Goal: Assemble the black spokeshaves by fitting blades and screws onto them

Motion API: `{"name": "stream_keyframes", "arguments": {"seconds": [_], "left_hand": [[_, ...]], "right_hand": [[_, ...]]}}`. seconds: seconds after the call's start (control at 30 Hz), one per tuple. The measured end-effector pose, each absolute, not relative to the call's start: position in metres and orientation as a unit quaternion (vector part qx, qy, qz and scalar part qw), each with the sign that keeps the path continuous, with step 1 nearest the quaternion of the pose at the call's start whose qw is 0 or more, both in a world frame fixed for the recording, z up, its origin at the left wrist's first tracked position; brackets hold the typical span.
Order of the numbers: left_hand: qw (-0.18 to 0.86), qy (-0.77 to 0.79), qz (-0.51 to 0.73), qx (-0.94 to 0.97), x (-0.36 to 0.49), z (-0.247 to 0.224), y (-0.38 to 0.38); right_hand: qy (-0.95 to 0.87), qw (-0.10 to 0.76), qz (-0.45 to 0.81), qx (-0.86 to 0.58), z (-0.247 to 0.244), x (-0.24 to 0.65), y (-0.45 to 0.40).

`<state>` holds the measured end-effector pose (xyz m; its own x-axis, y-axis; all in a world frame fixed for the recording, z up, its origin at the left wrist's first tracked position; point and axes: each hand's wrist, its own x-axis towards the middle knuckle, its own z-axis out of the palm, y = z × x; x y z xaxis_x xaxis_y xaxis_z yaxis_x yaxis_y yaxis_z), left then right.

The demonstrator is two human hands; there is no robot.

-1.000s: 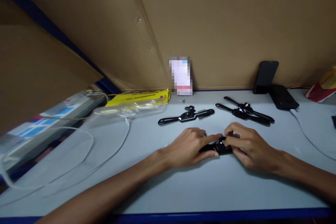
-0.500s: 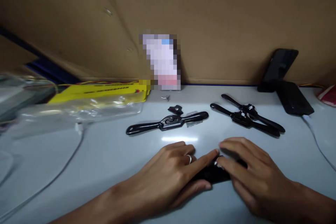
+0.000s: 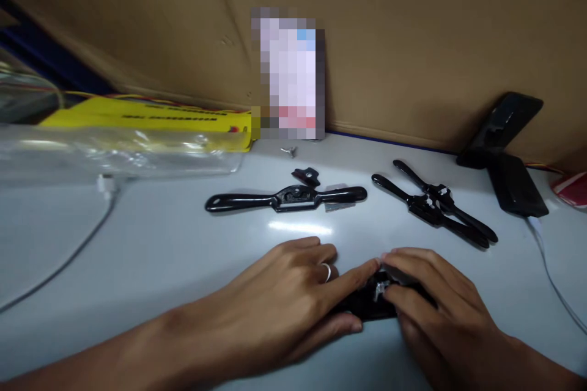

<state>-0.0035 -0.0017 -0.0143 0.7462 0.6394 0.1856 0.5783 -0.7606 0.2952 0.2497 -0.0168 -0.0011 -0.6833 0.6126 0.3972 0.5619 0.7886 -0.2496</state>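
Observation:
At the lower middle of the head view, my left hand (image 3: 307, 293), with a ring on one finger, grips the left part of a black metal tool (image 3: 371, 305). Its index finger reaches to the tool's middle. My right hand (image 3: 440, 299) is closed on the tool's right part, its fingertips by a small silvery piece (image 3: 380, 289) at the centre. Beyond my hands lies a black two-handled frame (image 3: 293, 198), with a loose black plate (image 3: 307, 176) behind it and a thin flat metal piece (image 3: 339, 206) under its right handle. Small screws (image 3: 290, 151) lie farther back.
Two assembled black two-handled tools (image 3: 433, 204) lie crossing at the right. Behind them are a black stand (image 3: 504, 128) and a cable. A yellow packet (image 3: 151, 125), clear plastic wrap (image 3: 114, 153) and a white cable (image 3: 87, 238) are at left. A blurred upright screen (image 3: 293, 79) leans on the cardboard.
The camera view has tilted and shifted slightly. My right fingers have moved a little off the silvery piece, so more of it shows. Both hands stay on the black tool.

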Motion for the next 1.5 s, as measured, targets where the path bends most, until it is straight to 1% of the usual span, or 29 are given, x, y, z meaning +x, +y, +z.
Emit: {"name": "stream_keyframes", "arguments": {"seconds": [0.1,0.27,0.4,0.5,0.63,0.77,0.93,1.1,1.27,1.4,1.5], "left_hand": [[0.105,0.327,0.137,0.929,-0.0027,-0.0126,-0.0014],[0.105,0.323,0.122,0.932,-0.0021,-0.0123,-0.0019],[0.105,0.324,0.12,0.932,-0.0029,-0.0126,-0.0025],[0.101,0.323,0.124,0.933,-0.0034,-0.0121,-0.0025],[0.082,0.312,0.131,0.938,-0.0033,-0.0107,-0.002],[0.057,0.305,0.135,0.941,-0.0026,-0.0104,-0.002],[0.049,0.298,0.138,0.943,-0.0024,-0.0098,-0.0026],[0.043,0.3,0.139,0.943,-0.0028,-0.0095,-0.0025],[0.045,0.297,0.148,0.942,-0.0023,-0.0102,-0.0022],[0.042,0.3,0.148,0.941,-0.0028,-0.0106,-0.0027],[0.04,0.298,0.145,0.943,-0.0031,-0.0108,-0.0028]], "right_hand": [[-0.91,0.249,0.045,-0.328,-0.0005,0.2488,-0.0159],[-0.928,0.231,0.063,-0.285,0.001,0.2527,-0.0146],[-0.913,0.245,0.035,-0.323,-0.0029,0.2543,-0.0142],[-0.915,0.243,0.036,-0.32,-0.0043,0.2526,-0.0159],[-0.924,0.239,0.053,-0.294,-0.0004,0.2504,-0.0164],[-0.913,0.258,0.029,-0.316,0.0028,0.2498,-0.0132],[-0.928,0.25,0.045,-0.273,0.003,0.2486,-0.0142],[-0.907,0.278,0.015,-0.316,0.0037,0.2485,-0.014],[-0.923,0.266,0.042,-0.276,0.0034,0.2462,-0.0144],[-0.902,0.29,0.016,-0.318,0.0021,0.2472,-0.0132],[-0.914,0.27,0.02,-0.301,0.0043,0.2491,-0.0108]]}}
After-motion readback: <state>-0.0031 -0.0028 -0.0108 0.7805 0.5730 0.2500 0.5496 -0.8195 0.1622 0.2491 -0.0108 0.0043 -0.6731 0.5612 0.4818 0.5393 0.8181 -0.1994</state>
